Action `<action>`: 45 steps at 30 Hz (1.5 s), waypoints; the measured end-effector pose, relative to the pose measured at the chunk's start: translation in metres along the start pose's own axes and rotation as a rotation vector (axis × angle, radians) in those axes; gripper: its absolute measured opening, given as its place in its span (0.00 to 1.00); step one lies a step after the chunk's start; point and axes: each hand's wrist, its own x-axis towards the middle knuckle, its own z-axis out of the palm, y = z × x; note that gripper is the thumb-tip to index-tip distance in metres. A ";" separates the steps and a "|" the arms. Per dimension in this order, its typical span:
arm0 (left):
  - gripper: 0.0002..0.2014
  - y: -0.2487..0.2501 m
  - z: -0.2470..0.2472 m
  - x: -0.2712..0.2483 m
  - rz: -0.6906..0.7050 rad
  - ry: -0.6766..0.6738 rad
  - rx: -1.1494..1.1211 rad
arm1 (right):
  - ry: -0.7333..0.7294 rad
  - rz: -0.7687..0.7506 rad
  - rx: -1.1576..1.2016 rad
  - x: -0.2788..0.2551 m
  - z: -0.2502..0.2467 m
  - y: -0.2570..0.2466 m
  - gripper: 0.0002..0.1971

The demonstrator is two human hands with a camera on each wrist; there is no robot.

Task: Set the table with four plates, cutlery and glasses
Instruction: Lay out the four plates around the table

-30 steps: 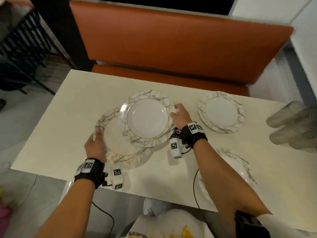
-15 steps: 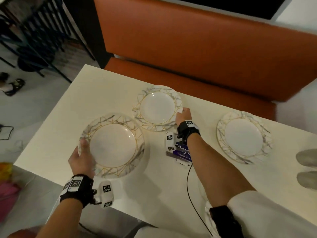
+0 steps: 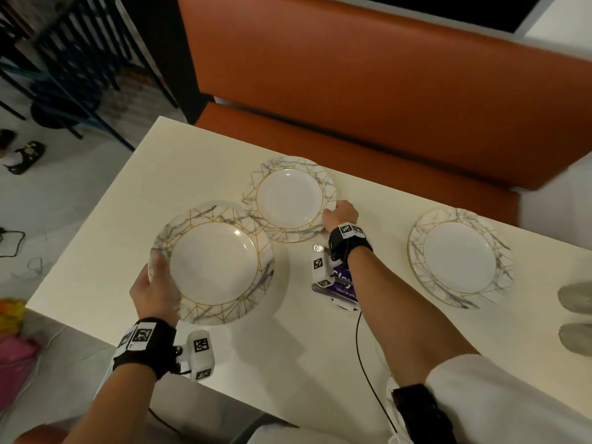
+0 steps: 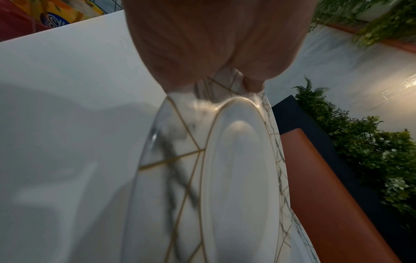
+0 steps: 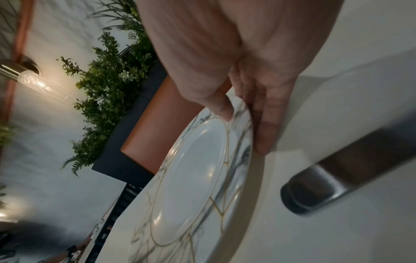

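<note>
Three marble-and-gold plates show on the cream table (image 3: 105, 238). My left hand (image 3: 157, 283) grips the near-left plate (image 3: 213, 262) by its left rim, thumb on top, and holds it a little above the table. In the left wrist view my left hand (image 4: 216, 83) pinches that plate (image 4: 236, 178). My right hand (image 3: 333, 213) holds the far plate (image 3: 290, 198) at its right rim. In the right wrist view the thumb (image 5: 223, 110) lies on that plate (image 5: 193, 169), with the other fingers under the rim. A third plate (image 3: 459, 257) lies to the right.
Cutlery on a purple packet (image 3: 339, 283) lies under my right wrist; a grey metal handle (image 5: 315, 192) shows there. Two glasses (image 3: 576, 302) lie at the right edge. An orange bench (image 3: 352, 91) runs behind the table. Dark chairs (image 3: 64, 59) stand far left.
The two overlapping plates have come apart: my right hand carried one to the far side, my left hand drew the other near-left. Over the last half second both hands have barely moved.
</note>
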 end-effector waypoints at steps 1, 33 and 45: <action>0.24 0.000 0.000 0.001 -0.002 -0.007 -0.003 | -0.003 -0.011 0.003 -0.002 -0.003 0.001 0.23; 0.15 -0.083 -0.032 0.031 0.121 -0.534 0.580 | -0.057 -0.174 -0.016 -0.226 0.068 0.160 0.22; 0.16 -0.083 -0.050 0.038 0.249 -0.582 0.629 | -0.038 -0.122 -0.067 -0.252 0.084 0.168 0.24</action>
